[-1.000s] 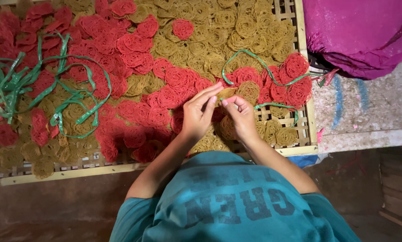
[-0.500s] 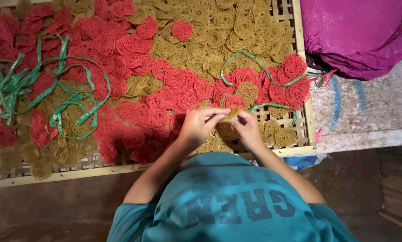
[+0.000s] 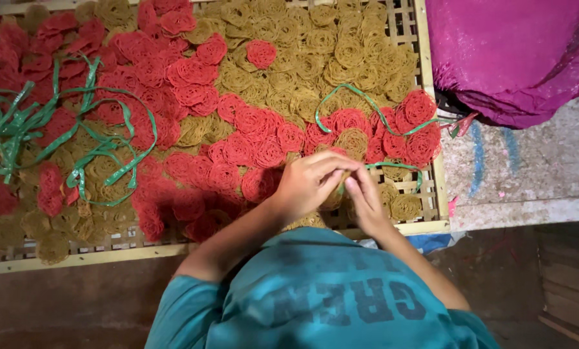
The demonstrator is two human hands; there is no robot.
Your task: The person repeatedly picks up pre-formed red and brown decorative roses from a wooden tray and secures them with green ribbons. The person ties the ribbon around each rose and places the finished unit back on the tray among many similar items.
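Note:
A woven bamboo tray (image 3: 425,227) is covered with red coiled discs (image 3: 263,145) and yellow-brown coiled discs (image 3: 341,52). My left hand (image 3: 309,184) and my right hand (image 3: 367,201) meet over the tray's near right part. Both are closed on a small stack of yellow-brown discs (image 3: 333,199), mostly hidden by the fingers. A green plastic strip (image 3: 392,167) runs from just beside my right hand over the red discs to the right. My teal shirt (image 3: 321,297) fills the bottom of the view.
A tangle of green plastic strips (image 3: 76,139) lies on the discs at the left. A bulging magenta bag (image 3: 515,52) sits at the upper right on a concrete ledge (image 3: 528,187). Brown floor and wooden planks (image 3: 570,291) lie below.
My two hands have closed together and shifted slightly toward me, now clasping the small stack of yellow-brown discs. The rest of the tray looks unchanged.

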